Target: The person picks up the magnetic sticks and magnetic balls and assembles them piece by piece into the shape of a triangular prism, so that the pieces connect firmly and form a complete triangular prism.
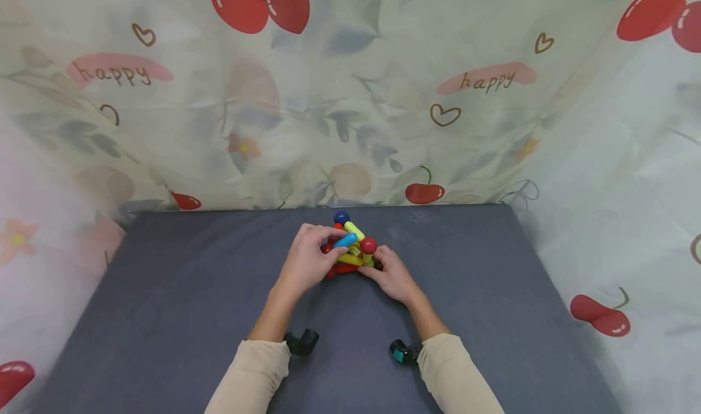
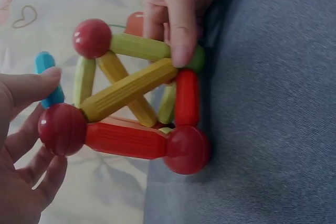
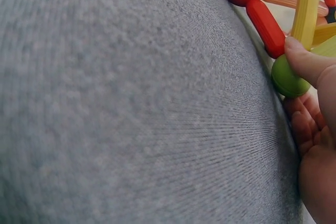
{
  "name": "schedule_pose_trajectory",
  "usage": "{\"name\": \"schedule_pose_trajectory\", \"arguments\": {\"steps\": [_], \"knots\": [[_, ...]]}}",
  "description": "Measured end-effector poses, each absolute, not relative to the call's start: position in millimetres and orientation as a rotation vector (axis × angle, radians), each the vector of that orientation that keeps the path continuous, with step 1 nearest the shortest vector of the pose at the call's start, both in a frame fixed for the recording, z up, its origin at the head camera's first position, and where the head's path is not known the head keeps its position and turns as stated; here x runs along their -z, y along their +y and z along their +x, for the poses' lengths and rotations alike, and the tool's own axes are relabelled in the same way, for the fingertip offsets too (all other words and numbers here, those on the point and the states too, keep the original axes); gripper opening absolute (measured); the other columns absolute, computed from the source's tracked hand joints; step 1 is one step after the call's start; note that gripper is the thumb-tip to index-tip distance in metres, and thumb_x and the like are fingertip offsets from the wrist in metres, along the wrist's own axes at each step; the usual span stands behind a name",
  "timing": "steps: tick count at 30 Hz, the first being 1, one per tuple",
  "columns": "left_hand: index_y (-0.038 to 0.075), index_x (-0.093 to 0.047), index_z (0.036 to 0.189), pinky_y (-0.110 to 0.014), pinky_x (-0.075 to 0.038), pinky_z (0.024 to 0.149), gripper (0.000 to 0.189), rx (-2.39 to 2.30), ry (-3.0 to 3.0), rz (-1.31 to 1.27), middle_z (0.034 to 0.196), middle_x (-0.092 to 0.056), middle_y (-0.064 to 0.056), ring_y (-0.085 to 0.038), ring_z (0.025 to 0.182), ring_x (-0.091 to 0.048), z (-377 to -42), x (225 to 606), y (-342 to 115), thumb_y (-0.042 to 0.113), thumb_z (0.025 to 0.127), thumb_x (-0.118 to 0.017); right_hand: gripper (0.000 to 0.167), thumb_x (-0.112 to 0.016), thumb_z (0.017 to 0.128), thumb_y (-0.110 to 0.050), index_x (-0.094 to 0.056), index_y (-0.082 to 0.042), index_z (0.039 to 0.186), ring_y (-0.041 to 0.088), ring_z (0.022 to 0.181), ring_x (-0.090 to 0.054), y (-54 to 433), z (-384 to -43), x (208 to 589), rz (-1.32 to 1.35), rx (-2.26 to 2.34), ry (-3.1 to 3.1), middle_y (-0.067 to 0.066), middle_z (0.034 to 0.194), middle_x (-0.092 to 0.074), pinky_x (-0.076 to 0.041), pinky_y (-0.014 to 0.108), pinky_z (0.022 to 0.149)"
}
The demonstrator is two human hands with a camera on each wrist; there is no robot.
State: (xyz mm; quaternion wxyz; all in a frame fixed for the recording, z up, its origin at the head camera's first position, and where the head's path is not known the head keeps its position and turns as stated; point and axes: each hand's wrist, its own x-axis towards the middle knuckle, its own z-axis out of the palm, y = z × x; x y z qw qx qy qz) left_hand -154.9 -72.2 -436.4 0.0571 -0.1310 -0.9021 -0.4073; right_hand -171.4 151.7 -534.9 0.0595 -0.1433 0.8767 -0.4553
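Observation:
A frame of ribbed toy building rods and balls stands on the dark grey table (image 1: 219,316). Crossed yellow rods (image 2: 123,92) span its near side, with a red rod (image 2: 126,140) along the bottom. My left hand (image 1: 305,260) pinches a light blue rod (image 2: 44,62) between thumb and fingers; its lower end meets a dark red ball (image 2: 62,129). At the opposite lower corner, my right hand (image 1: 393,276) holds the green ball (image 3: 289,78), thumb on top. Another red ball (image 2: 92,38) tops that side. Farther back is a navy ball (image 1: 342,217).
A patterned cloth (image 1: 350,97) hangs behind the table and along its sides. The frame sits near the table's back edge. Black wrist straps (image 1: 301,342) show on both forearms, below the cream sleeves (image 1: 252,371).

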Motion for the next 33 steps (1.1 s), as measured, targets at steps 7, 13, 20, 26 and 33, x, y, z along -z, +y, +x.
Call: {"name": "schedule_pose_trajectory", "arguments": {"steps": [7,13,20,26,33], "knots": [[0.025,-0.079,0.114,-0.036,-0.046,0.082,0.028,0.903,-2.752,-0.516,0.101,-0.074,0.002,-0.022,0.103,-0.049,-152.8,436.4,-66.0,0.026,0.086,-0.083,0.027,-0.071,0.097,-0.028,-0.072,-0.015,0.12,0.019,0.102,-0.053,151.9,-171.9,536.4,-0.411,1.381,2.648,0.005,0.113,-0.061,-0.044,0.035,0.09],[0.027,-0.081,0.112,-0.041,-0.045,0.086,0.029,0.699,-2.735,-0.553,0.101,-0.074,0.001,-0.023,0.1,-0.049,-153.3,440.5,-59.5,0.023,0.084,-0.086,0.022,-0.071,0.097,-0.027,-0.073,-0.012,0.113,0.02,0.102,-0.053,152.0,-172.5,536.6,-0.405,1.396,2.649,0.006,0.116,-0.061,-0.045,0.035,0.089],[0.02,-0.077,0.118,-0.039,-0.049,0.086,0.036,0.878,-2.693,-0.462,0.112,-0.068,-0.001,-0.024,0.105,-0.049,-148.7,447.1,-59.8,0.023,0.083,-0.087,0.029,-0.073,0.096,-0.029,-0.07,-0.012,0.119,0.021,0.104,-0.056,154.3,-173.7,533.2,-0.403,1.396,2.635,0.008,0.118,-0.061,-0.047,0.035,0.091],[0.018,-0.07,0.127,-0.035,-0.055,0.081,0.048,1.203,-2.668,-0.197,0.116,-0.063,-0.004,-0.022,0.098,-0.059,-137.1,453.9,-72.5,0.031,0.083,-0.086,0.053,-0.075,0.094,-0.034,-0.055,-0.021,0.141,0.02,0.11,-0.061,158.3,-166.1,519.0,-0.346,1.588,2.606,0.005,0.128,-0.061,-0.052,0.032,0.09],[0.016,-0.073,0.123,-0.033,-0.057,0.08,0.044,1.275,-2.66,-0.089,0.11,-0.067,-0.004,-0.018,0.09,-0.062,-135.9,460.1,-75.3,0.029,0.083,-0.085,0.05,-0.073,0.095,-0.022,-0.058,-0.018,0.142,0.02,0.11,-0.064,155.9,-156.0,497.4,-0.506,1.636,2.828,0.006,0.124,-0.067,-0.056,0.029,0.084]]}}
